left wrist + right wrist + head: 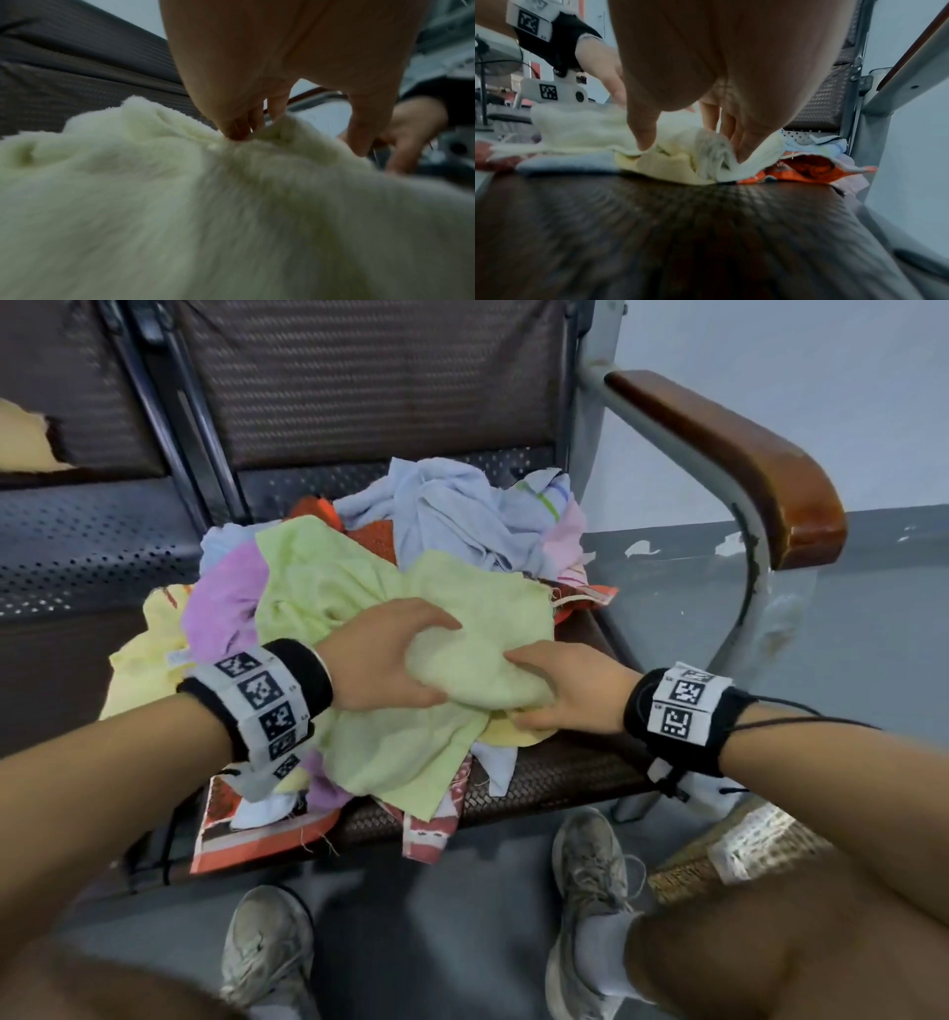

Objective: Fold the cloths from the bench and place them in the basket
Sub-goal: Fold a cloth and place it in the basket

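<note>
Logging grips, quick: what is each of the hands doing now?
Left hand: closed, gripping the light green cloth.
Right hand: closed, pinching the same cloth's edge.

Right hand (731,71) seen from the wrist, its fingers (746,146) and thumb pinching a bunched fold of the pale green cloth (582,130). The cloth lies on a yellow cloth (659,164), with a light blue cloth (564,164) to its left and an orange-red patterned cloth (808,166) to its right. Left hand (603,67) touches the cloth's far side. Dark woven surface (680,233) fills the foreground, blurred.
</note>
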`<action>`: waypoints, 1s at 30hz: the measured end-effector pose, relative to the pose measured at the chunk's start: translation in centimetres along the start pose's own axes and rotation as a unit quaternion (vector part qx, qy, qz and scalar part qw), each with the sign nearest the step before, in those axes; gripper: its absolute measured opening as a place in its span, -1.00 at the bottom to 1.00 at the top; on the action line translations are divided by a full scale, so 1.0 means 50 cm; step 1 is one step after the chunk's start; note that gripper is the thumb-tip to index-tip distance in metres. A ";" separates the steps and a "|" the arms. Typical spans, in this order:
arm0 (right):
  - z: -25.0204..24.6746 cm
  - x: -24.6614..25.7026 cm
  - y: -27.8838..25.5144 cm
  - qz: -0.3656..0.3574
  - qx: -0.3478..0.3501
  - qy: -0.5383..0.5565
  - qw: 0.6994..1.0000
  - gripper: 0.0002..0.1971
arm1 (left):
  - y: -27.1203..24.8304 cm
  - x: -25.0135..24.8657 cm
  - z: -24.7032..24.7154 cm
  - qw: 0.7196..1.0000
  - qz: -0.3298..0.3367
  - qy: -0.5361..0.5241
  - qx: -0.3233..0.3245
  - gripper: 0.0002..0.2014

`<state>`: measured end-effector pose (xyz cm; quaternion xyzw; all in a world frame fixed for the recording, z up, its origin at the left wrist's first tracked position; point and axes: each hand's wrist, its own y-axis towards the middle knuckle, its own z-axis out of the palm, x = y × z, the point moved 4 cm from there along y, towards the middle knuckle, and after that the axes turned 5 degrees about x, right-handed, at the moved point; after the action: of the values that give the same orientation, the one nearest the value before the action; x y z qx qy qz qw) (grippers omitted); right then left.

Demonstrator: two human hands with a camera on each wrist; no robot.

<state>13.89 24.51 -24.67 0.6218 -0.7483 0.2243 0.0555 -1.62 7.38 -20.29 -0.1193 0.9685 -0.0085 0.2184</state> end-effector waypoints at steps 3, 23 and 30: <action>0.007 -0.008 -0.001 0.021 0.009 -0.021 1.000 -0.18 | -0.019 0.013 0.014 0.998 -0.005 0.064 0.009 -0.31; -0.031 -0.056 0.039 0.145 -0.087 0.199 0.965 -0.73 | -0.004 -0.011 -0.023 0.964 -0.058 -0.083 -0.244 -0.75; -0.053 -0.051 0.050 0.125 -0.163 0.080 0.976 -0.73 | 0.005 -0.005 0.024 0.995 -0.014 0.092 -0.027 -0.37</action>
<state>11.52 28.19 -23.89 0.4864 -0.8394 0.1541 0.1874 -0.93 7.72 -21.29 -0.1377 0.9825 0.0039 0.1250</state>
